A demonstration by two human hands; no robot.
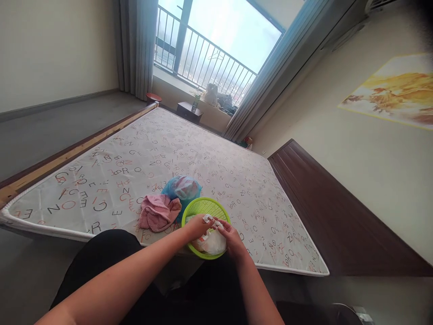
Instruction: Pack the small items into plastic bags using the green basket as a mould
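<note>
Over a lime-green plastic basket [188, 208], my left hand [198, 227] and my right hand [233, 237] are close together. Their fingers are closed on the crumpled white top of a plastic bag [216, 243], whose pale, rounded body sits inside the basket. Whether the top is knotted or only bunched, I cannot tell. Left of the basket lies a folded pink towel [157, 213] on the mattress. Behind it rests a filled blue plastic bag [184, 186], touching or nearly touching the basket's rim.
A letter-printed mattress [189, 144] stretches ahead, with a wooden bed rail [77, 146] at left and a dark headboard [338, 216] at right. Beyond stand a small dark table [189, 110] and a red stool [154, 97]. Bags [211, 95] lie on the windowsill.
</note>
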